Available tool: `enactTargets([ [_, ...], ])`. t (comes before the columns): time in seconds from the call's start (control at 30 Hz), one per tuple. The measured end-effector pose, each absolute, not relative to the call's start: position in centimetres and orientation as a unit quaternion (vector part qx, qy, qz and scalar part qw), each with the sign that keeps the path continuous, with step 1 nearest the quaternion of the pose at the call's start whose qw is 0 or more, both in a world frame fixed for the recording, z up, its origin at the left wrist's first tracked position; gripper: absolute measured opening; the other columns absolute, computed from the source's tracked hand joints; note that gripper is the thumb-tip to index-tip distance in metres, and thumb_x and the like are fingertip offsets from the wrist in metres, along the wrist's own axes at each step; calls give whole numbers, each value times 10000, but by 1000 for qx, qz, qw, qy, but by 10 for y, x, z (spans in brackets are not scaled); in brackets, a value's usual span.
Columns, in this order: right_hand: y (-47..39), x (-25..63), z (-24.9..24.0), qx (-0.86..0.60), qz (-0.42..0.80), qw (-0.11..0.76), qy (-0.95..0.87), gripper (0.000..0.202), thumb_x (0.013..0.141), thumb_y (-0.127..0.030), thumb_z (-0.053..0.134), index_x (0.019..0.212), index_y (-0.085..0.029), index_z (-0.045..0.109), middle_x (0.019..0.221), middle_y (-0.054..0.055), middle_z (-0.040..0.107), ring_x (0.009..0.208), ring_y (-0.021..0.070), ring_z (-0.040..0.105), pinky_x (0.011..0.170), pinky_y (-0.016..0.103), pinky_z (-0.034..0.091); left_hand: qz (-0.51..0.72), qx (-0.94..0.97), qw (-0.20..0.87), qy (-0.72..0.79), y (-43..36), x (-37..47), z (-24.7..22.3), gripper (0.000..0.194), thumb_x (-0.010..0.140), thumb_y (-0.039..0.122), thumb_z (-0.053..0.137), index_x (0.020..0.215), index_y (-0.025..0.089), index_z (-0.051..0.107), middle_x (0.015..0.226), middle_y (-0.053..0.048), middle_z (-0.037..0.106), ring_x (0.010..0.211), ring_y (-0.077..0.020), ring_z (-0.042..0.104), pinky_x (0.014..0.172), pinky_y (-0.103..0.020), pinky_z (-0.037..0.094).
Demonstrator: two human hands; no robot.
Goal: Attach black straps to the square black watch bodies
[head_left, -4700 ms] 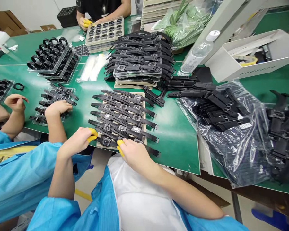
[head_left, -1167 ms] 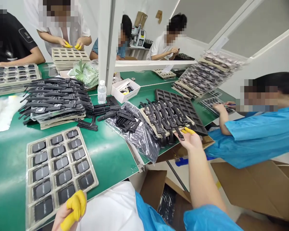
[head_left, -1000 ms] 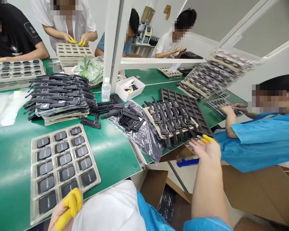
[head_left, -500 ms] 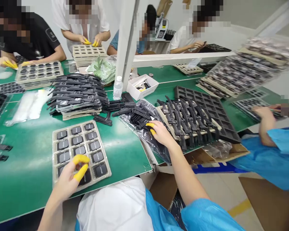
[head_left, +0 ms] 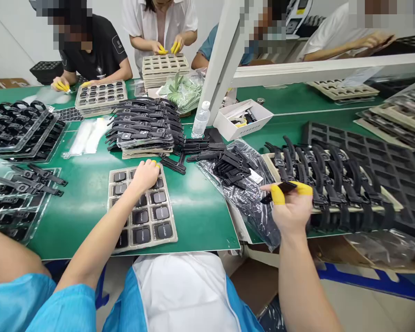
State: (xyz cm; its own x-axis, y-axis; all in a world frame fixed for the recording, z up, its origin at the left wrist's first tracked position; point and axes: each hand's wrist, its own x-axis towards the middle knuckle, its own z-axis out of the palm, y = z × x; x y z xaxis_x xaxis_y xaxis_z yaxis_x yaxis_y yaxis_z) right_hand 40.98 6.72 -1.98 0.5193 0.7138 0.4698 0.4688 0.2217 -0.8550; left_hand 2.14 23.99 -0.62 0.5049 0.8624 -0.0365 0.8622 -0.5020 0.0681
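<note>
My left hand (head_left: 146,175), with yellow finger covers, reaches to the far edge of a beige tray (head_left: 171,226) that holds square black watch faces in its compartments. Its fingers are bent down over the tray, and what they hold, if anything, is hidden. My right hand (head_left: 292,205) is raised at the right, between a plastic bag (head_left: 263,221) and a tray of straps. A black strap (head_left: 286,186) is pinched between its yellow-covered fingertips. Loose black straps (head_left: 230,166) lie in a pile on the bag.
Stacked trays of straps (head_left: 147,124) stand behind the beige tray, beside a bottle (head_left: 201,120) and a white box (head_left: 244,121). Strapped watches (head_left: 332,177) and a black grid tray (head_left: 373,161) lie right. A co-worker's arm (head_left: 10,249) is at left; others sit across.
My left hand has moved from the near part of the tray to its far edge. My right hand has left the strap pile, moving right with a strap. The view has shifted left.
</note>
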Motion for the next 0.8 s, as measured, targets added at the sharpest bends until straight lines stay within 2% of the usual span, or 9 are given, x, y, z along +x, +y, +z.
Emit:
enactTargets([
  [0.1,57,360,-10,-531,255,675,-445,305,918,-477,736,998,-259,538,656,-62,594,557,173,615,611,339,542,2,863,51,503,245,19,-1,171,945,95,501,963,114,670,1093,-217,679,1149,-342,591,950,-447,468],
  [0.17,49,320,-10,-494,391,647,-429,291,952,-481,701,1047,-262,535,624,-74,562,497,142,521,508,278,446,9,855,66,515,238,17,5,140,970,144,512,985,117,649,1054,-208,691,1102,-338,624,917,-437,494],
  [0.27,33,258,-16,-429,554,585,-409,324,987,-548,625,1077,-248,544,613,-62,544,501,138,464,507,278,389,33,835,113,537,200,14,12,202,1038,258,467,1136,129,587,956,-142,716,882,-272,690,778,-376,538],
  [0.33,22,224,-21,-389,649,530,-382,351,986,-578,610,1055,-242,538,598,-64,525,494,136,442,504,280,360,112,816,229,519,156,13,10,235,1056,281,442,1242,162,523,996,-102,731,830,-220,710,736,-329,558],
  [0.4,13,201,-25,-351,718,477,-365,383,972,-606,616,1024,-237,532,586,-64,523,496,134,434,512,279,343,199,789,356,459,109,12,2,259,1039,245,452,1287,193,506,1117,-108,727,958,-221,729,812,-341,589],
  [0.47,6,190,-28,-323,757,438,-362,417,952,-629,634,1004,-226,542,574,-62,529,497,129,423,524,279,331,236,789,411,391,69,9,-9,404,972,142,478,1369,211,498,1238,-116,706,1084,-232,713,918,-374,589],
  [0.57,2,187,-32,-309,790,390,-359,447,921,-645,666,955,-212,560,543,-69,517,478,117,391,512,270,300,274,795,411,352,33,3,-25,576,906,43,441,1448,230,495,1323,-119,669,1211,-244,660,1026,-408,557],
  [0.67,0,191,-36,-306,816,350,-343,436,911,-628,684,913,-209,561,508,-82,496,445,106,360,488,259,271,287,795,392,364,22,-3,-30,578,932,39,420,1470,231,502,1331,-131,655,1252,-250,636,1043,-413,554],
  [0.8,-4,191,-40,-323,812,362,-324,396,920,-581,689,900,-207,560,489,-86,494,432,101,354,488,256,271,294,813,362,348,23,-5,-27,516,992,83,425,1482,229,491,1315,-129,664,1253,-245,633,1042,-406,560],
])
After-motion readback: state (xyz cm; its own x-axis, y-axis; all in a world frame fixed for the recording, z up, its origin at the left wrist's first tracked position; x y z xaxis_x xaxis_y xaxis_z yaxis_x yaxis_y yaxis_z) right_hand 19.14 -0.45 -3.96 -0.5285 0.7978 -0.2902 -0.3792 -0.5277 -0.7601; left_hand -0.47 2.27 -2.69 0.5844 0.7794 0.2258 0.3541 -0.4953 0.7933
